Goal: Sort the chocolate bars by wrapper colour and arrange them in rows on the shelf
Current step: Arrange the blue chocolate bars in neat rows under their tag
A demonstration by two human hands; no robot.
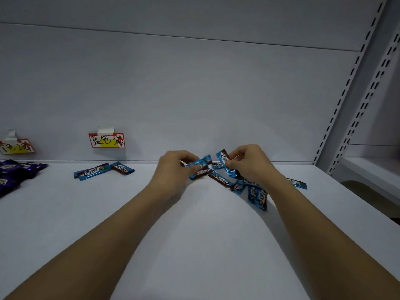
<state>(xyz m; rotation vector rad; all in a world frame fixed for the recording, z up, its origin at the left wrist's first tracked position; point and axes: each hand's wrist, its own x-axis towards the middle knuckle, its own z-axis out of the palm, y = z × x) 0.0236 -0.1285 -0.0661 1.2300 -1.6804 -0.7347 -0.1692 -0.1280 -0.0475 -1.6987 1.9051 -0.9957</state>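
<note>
Up close, left hand [173, 167] fingers pinch shiny blue foil-wrapped chocolate bars [198, 164]; right hand [249, 163] fingers pinch another blue bar [226, 164], above loose blue bars [256, 194] on the white shelf [194, 234].

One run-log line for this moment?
left hand: holds blue bars | right hand: holds blue bar | blue pile: unsorted | two blue bars: under label
</note>
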